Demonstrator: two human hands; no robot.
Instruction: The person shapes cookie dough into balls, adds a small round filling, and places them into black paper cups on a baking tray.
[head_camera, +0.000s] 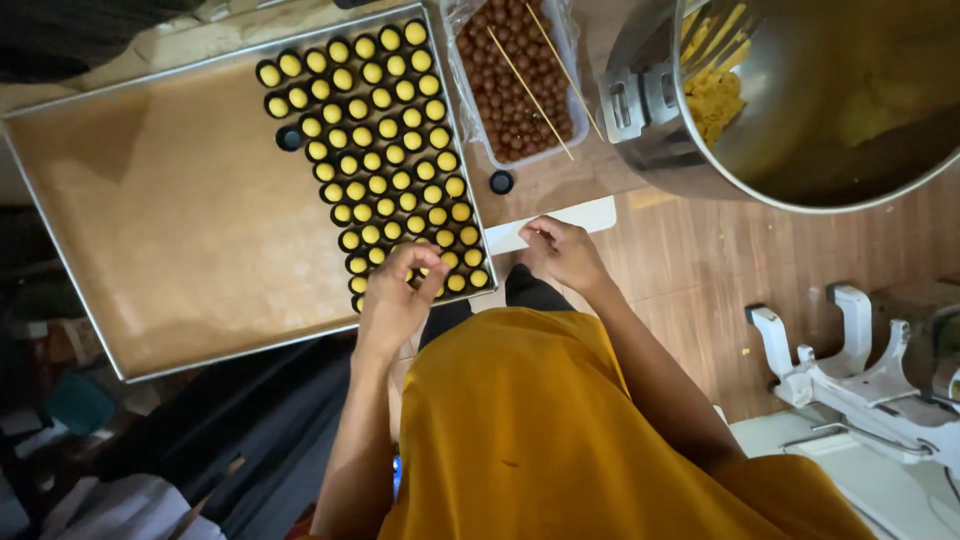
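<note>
Head view, looking straight down over an orange garment: left hand poised at the near right corner of a metal baking tray, fingers curled narrow in a pinch over the last rows of small yellow dough balls in black cups. Impossible to tell whether a cup is pinched between thumb and forefinger or merely touched; fingertips overlapping the bottom rows. Right hand just off the tray's right edge, above a white board, fingers drawn together as if rolling something small; nothing visible in the grip, so contents not to be told.

Rows packed tight, cup against cup, along the tray's right side; left half of the brown paper lining bare. Two empty black cups apart from the rows: one on the lining at the left of the block, one off the tray beside a clear tub of brown balls with two skewers laid across.

Likely risks: a knuckle or heel of the left hand brushing neighbouring cups and tipping or denting soft dough, given the tight spacing; a sleeve or forearm nudging the tray corner near the table edge. Large steel mixing bowl at upper right, well apart.
</note>
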